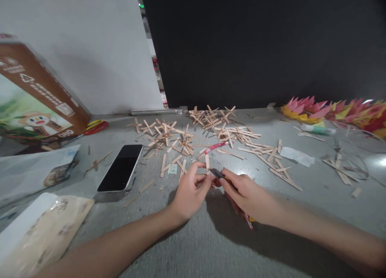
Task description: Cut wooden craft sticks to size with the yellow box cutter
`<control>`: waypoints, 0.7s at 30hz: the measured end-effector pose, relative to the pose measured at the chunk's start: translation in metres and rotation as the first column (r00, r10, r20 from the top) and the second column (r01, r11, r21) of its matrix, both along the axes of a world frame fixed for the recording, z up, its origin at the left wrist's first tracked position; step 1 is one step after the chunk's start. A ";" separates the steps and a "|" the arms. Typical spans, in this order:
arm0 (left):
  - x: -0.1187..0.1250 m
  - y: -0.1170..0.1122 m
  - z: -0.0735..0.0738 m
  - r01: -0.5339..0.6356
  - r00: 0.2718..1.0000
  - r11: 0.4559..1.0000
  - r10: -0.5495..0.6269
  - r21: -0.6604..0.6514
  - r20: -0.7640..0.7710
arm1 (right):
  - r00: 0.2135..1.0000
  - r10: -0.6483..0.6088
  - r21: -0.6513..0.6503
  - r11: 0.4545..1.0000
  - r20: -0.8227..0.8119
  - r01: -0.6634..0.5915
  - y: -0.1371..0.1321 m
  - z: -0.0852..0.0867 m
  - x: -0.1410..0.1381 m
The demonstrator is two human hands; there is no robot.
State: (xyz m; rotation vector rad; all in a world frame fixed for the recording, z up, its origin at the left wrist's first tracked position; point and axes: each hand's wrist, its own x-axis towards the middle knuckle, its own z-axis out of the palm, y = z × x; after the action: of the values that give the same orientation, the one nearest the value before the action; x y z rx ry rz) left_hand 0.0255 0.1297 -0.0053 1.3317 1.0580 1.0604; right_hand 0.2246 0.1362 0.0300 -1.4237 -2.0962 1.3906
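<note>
My left hand is closed on a wooden craft stick, which stands upright between thumb and fingers. In my right hand is a utility knife, its dark blade pointing left and touching or close to the stick near my left fingertips. Below the right palm a thin red-and-clear end, perhaps of a pen, and a bit of yellow stick out; how they are held is hidden. Just beyond my hands lie a strip of red patterned wrapper and loose craft sticks.
Crossed craft sticks lie heaped toward the back. A smartphone, a plastic packet and a brown box are on the left. At right are a glue stick, white paper and pink-yellow paper petals. A black panel stands behind.
</note>
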 end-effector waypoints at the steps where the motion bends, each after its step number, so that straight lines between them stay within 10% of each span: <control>1: 0.000 0.000 0.001 0.001 1.000 1.000 -0.001 0.002 -0.009 | 1.000 0.000 0.003 1.000 -0.001 0.000 0.000 0.000 0.000; 21: 0.001 0.000 -0.003 -0.006 0.999 1.000 0.007 0.015 -0.052 | 0.999 -0.019 0.066 0.998 0.051 0.015 -0.006 -0.002 -0.002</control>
State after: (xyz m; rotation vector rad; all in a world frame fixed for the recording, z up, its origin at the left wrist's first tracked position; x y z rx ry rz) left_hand 0.0261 0.1292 -0.0085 1.3755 1.0953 1.0450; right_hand 0.2230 0.1302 0.0282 -1.4633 -2.1353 1.2799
